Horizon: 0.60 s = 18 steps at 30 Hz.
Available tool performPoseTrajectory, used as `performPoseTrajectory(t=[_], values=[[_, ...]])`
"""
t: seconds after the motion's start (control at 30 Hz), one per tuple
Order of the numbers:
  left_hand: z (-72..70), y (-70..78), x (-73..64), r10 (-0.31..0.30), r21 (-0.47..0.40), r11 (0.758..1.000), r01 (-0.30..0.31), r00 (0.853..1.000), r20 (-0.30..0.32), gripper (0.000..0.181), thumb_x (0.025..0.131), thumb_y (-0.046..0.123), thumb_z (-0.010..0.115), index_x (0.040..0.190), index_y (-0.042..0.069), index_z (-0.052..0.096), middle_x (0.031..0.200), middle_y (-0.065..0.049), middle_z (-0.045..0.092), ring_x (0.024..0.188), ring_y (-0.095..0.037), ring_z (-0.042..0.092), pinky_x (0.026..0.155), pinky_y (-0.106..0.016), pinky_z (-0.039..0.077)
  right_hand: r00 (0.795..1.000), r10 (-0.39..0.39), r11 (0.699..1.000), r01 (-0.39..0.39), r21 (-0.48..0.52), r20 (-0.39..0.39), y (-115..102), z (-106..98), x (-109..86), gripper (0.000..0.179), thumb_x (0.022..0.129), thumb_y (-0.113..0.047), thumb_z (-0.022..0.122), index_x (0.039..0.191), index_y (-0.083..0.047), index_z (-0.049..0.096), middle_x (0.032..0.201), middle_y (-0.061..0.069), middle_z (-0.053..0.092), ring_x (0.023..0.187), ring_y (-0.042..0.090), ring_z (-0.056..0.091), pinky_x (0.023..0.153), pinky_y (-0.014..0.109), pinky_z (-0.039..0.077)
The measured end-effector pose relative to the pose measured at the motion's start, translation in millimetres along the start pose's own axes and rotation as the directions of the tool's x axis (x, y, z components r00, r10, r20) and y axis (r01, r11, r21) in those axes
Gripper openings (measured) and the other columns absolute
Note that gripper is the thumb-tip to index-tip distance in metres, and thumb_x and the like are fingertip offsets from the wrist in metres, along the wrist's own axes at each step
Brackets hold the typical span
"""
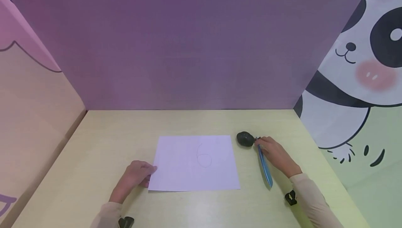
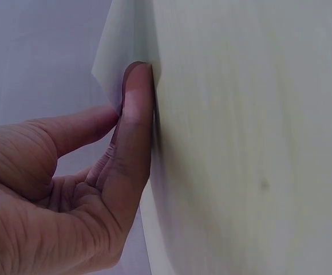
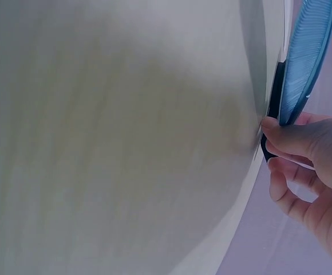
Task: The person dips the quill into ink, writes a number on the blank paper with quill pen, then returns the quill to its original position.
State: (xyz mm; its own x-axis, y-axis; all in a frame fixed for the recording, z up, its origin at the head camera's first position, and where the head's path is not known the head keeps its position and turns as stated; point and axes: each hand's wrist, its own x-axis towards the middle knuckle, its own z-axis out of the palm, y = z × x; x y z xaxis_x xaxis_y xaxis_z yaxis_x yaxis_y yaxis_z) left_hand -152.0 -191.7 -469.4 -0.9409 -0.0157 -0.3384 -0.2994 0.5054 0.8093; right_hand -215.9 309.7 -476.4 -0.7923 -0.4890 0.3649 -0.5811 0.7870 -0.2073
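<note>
A white sheet of paper (image 1: pixel 179 165) lies mid-table with a thin pencil-like figure 6 (image 1: pixel 204 160) on it. At its left edge my left hand (image 1: pixel 138 173) pinches the paper, thumb above and fingers beneath. The left wrist view shows the sheet's corner (image 2: pixel 111 69) bent up by those fingers. My right hand (image 1: pixel 274 153) pinches the narrow end of a blue feather pen (image 1: pixel 265 168), whose plume points toward the near side. Thumb and fingertips meet at the pen's dark end in the right wrist view. Close left of these fingertips sits a black rounded object (image 1: pixel 245 139).
The pale wooden table (image 1: pixel 110 133) ends at a purple wall panel (image 1: pixel 188 46). A panda-printed panel (image 1: pixel 342 123) stands along the right, a pink and beige one (image 1: pixel 31 98) along the left. Black wrist devices (image 1: pixel 290 198) sit at both sleeves.
</note>
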Motion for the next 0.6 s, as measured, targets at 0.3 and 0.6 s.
performPoseTrajectory(t=[0.3, 0.6], values=[[-1.2, 2.2, -0.5, -0.002, -0.003, 1.000, 0.002, 1.000, 0.004, 0.029, 0.098, 0.013, 0.067, 0.107, -0.014, 0.071, 0.084, -0.013, 0.069, 0.066, -0.016, 0.067, 0.062, -0.031, 0.062, 1.000, -0.013, 1.000, 0.013, -0.022, 0.001, -0.7, -2.5, 0.6, 0.030, 0.086, 0.017, 0.073, 0.107, -0.004, 0.072, 0.107, 0.008, 0.072, 0.091, 0.023, 0.062, 0.079, 0.039, 0.059], [-2.2, 3.7, 0.4, -0.006, 0.009, 1.000, 0.006, 1.000, 0.007, 0.031, 0.098, 0.014, 0.067, 0.109, -0.015, 0.070, 0.084, -0.013, 0.070, 0.065, -0.016, 0.068, 0.062, -0.032, 0.062, 1.000, -0.027, 0.999, 0.027, -0.043, -0.001, -2.5, -2.2, 2.0, 0.029, 0.085, 0.016, 0.075, 0.106, -0.005, 0.072, 0.106, 0.009, 0.071, 0.091, 0.023, 0.063, 0.077, 0.038, 0.060]])
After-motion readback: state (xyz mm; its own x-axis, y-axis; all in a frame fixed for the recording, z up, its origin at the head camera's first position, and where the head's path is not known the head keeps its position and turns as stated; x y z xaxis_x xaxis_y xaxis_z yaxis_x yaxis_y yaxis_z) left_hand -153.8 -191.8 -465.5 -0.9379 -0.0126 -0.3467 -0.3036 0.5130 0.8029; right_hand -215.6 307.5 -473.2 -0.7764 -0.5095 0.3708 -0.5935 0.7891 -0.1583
